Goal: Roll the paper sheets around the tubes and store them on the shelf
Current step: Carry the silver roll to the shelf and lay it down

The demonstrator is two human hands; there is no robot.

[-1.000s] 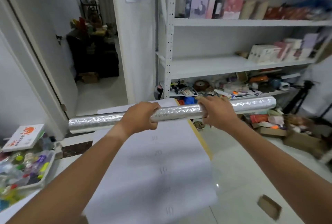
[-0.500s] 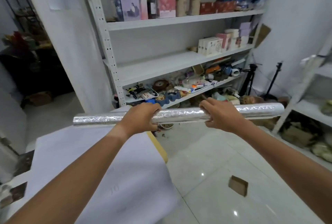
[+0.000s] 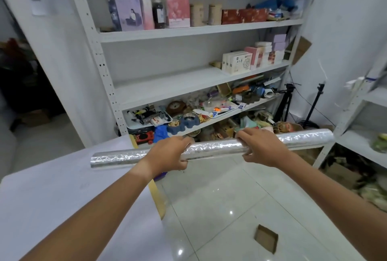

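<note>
The rolled tube [image 3: 211, 148] is gripped by the left hand [image 3: 169, 154] and right hand [image 3: 259, 147]; the shelf [image 3: 167, 85] is not yet reached.

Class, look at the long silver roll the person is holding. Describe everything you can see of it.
The silver roll is a long, slim cylinder with a shiny, crinkled, foil-like surface. It is held nearly level in the air, its right end slightly higher, before the white shelf unit. The left hand and right hand grip it near the middle, fingers curled round it. Both ends jut free.

Silver roll [image 3: 211, 148] horizontal, airborne before white shelf [image 3: 167, 87].
</note>
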